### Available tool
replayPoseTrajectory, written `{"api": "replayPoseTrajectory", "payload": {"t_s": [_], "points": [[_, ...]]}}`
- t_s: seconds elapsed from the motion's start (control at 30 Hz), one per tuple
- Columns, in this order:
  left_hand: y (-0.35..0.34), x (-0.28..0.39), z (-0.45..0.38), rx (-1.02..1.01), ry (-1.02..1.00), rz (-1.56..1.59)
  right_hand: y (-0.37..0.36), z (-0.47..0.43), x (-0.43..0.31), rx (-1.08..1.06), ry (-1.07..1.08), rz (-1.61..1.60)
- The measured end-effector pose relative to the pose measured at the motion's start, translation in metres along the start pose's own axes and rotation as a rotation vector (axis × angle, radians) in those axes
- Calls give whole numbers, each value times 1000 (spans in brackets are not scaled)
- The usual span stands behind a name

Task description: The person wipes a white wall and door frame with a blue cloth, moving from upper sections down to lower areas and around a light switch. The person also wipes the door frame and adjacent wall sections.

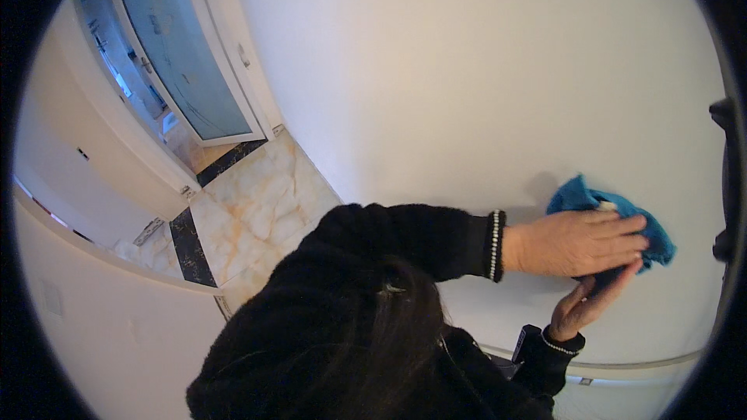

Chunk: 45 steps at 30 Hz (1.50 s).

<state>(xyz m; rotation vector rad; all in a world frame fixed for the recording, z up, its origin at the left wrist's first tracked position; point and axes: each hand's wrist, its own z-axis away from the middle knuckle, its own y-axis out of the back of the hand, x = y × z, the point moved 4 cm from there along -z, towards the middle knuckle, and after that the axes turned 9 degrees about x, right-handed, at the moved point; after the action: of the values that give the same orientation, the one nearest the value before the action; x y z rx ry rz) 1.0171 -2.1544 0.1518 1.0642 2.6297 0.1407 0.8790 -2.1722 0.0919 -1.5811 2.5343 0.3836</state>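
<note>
A crumpled blue cloth [624,207] lies against the white wall surface [467,99]. My left hand [578,243] presses on it with its back to the camera, the fingers close together and pointing right. Just below, my right hand [592,303] has its fingers along the cloth's lower edge, touching or nearly touching the left fingers. A dark fold of the cloth shows between its thumb and fingers. Both wrists have black sleeve cuffs with pale beading. The palms and much of the cloth are hidden.
A door with frosted glass [181,52] stands at the upper left, above a marble-patterned floor [251,210] with dark bands. A white wall edge [117,256] curves along the lower left. Black fittings [723,245] are at the right rim. Dark hair and a black sleeve cover the lower middle.
</note>
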Motion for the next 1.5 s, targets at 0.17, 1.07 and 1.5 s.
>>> {"api": "replayPoseTrajectory", "payload": {"t_s": [0.17,1.07,1.5], "points": [[-6,7,-30,114,-125,-33,5,-29,-12,174,-12,142],[380,-282,105,201,228,-446,-401,-84,-307,-54,472,71],[437,-312,369,357,1031,-504,-557,59,-356,-701,603,-164]]}}
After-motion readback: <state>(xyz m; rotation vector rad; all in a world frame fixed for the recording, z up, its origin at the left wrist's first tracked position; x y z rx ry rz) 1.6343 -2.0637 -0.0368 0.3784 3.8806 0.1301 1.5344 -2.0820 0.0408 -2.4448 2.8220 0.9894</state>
